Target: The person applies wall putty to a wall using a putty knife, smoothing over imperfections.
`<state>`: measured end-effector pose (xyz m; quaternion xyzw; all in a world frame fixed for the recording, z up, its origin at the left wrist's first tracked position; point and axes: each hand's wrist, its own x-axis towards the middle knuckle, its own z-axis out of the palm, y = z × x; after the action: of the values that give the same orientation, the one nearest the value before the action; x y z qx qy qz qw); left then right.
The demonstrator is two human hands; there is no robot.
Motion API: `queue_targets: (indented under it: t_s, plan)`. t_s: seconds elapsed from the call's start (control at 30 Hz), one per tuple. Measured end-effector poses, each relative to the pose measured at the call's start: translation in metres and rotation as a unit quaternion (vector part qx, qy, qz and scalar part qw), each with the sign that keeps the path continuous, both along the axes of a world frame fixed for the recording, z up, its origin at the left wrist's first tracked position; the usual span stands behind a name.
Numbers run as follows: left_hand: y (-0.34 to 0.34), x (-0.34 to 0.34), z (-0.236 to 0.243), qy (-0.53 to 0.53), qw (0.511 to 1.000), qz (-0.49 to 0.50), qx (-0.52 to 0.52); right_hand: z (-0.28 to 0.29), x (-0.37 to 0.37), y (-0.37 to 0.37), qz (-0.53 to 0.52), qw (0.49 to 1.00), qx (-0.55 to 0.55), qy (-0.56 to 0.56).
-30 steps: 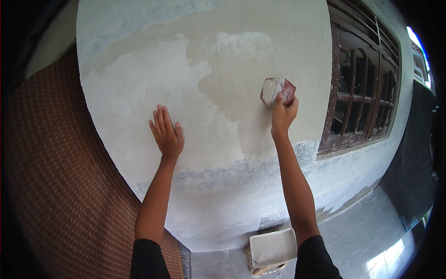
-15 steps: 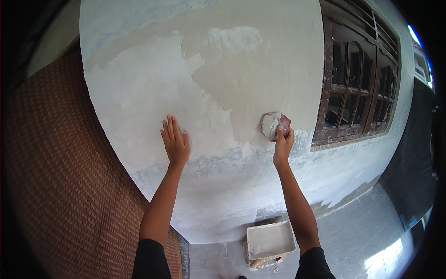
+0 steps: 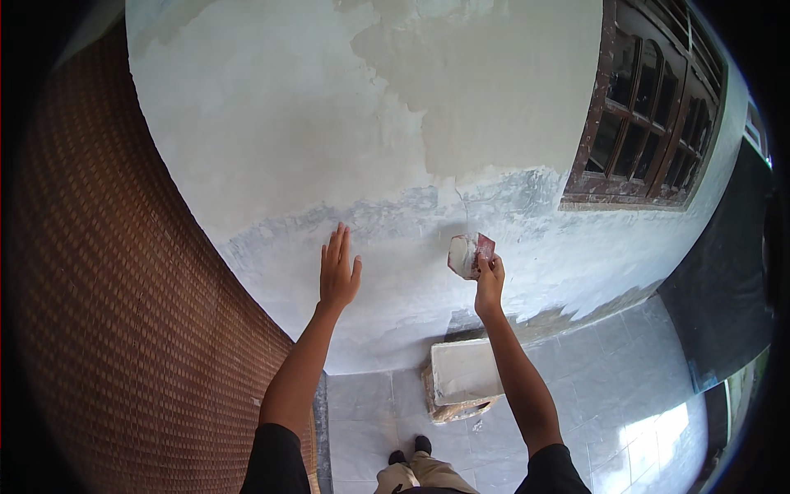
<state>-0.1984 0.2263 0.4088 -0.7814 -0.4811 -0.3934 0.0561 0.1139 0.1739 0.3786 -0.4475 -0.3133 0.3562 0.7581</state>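
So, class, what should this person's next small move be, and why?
Probably lower the red scraper in the right hand toward the tray: the scraper's face carries pale paste, and the tray, below it on the floor, appears to hold similar material.

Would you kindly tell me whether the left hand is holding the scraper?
No, the right hand holds the scraper; the left hand is empty.
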Motion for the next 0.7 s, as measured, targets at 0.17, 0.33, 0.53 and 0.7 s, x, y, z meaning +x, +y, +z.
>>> queue_targets:
  t_s: [0.17, 0.33, 0.53, 0.7]
  plan:
    - [-0.025, -0.003, -0.080, -0.009, 0.995, -0.031, -0.095, -0.075, 0.025, -0.036, -0.006, 0.996, -0.088, 0.010]
    - [-0.053, -0.025, -0.157, -0.032, 0.986, -0.010, -0.164, -0.160, 0.064, -0.078, -0.038, 0.983, -0.177, -0.010]
    - [-0.112, 0.019, -0.246, -0.044, 0.961, 0.028, -0.273, -0.269, 0.116, -0.131, -0.029, 0.952, -0.296, -0.078]
    - [-0.161, 0.082, -0.327, -0.086, 0.934, 0.048, -0.344, -0.336, 0.136, -0.165, 0.022, 0.924, -0.352, -0.148]
